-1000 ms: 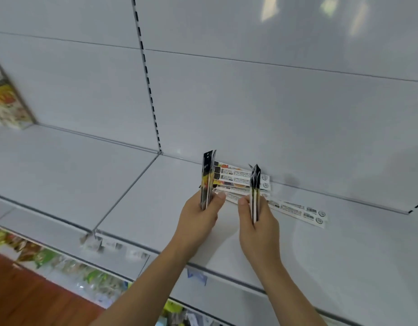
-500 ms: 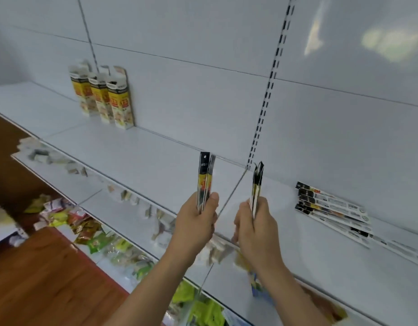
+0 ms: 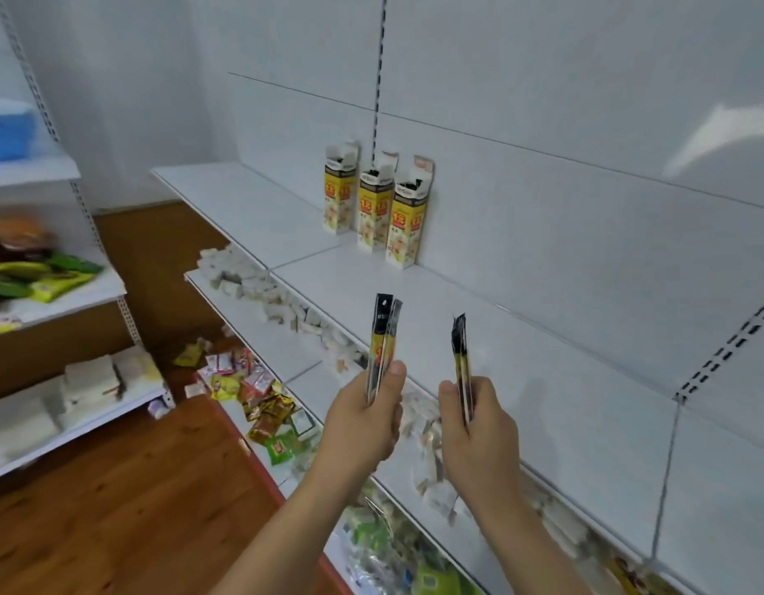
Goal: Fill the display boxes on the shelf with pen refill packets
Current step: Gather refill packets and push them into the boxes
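Setting: white metal shop shelving with a plain white back panel and a brown wooden floor to the left.
Upper shelf: a wide white metal shelf board (image 3: 522,362) running from the far left corner toward the right.
Display boxes: three tall yellow-and-white cardboard display boxes (image 3: 374,208) stand upright in a row against the back panel, top flaps open, dark packet ends showing inside.
Left hand: the left hand (image 3: 363,423) is raised in front of the shelf, fingers and thumb curled around a small bundle of slim black-and-yellow pen refill packets (image 3: 382,343), held upright.
Right hand: the right hand (image 3: 474,427) is beside it, slightly apart, gripping a second bundle of slim black-and-yellow refill packets (image 3: 462,362), also upright.
Distance: both bundles are well short of the boxes.
Lower shelf: small white packs and colourful sachets (image 3: 260,392), blurred.
Side rack: a white shelf unit (image 3: 92,289) at left with green and yellow packets.
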A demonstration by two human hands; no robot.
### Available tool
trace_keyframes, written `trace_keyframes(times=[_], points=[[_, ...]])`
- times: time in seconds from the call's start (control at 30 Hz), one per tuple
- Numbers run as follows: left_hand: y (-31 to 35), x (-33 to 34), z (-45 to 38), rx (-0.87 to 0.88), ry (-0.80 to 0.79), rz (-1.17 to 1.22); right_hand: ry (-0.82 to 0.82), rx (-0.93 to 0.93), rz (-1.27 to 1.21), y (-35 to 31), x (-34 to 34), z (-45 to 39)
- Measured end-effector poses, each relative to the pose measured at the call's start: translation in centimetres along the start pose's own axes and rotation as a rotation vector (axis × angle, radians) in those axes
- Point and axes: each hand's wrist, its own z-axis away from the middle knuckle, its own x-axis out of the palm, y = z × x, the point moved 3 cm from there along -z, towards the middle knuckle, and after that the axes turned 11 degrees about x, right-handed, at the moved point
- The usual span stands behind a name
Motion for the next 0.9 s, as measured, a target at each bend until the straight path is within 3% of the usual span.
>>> trace_keyframes(times=[0.4,0.57,0.9], points=[[-1.4,-10.0,-15.5,-0.010,0.090,-0.198,-0.091,0.008,-0.135,-5.2,15.5,-12.8],[-1.6,-12.4,-22.5,-0.045,0.125,-0.137,-0.079,0.035,-0.105,-7.1,19.5,-18.8],[-6.1,-14.5,-34.7,-0.037,-0.110,-0.167,0.032,0.135,0.107,-7.5,25.4,-26.0]])
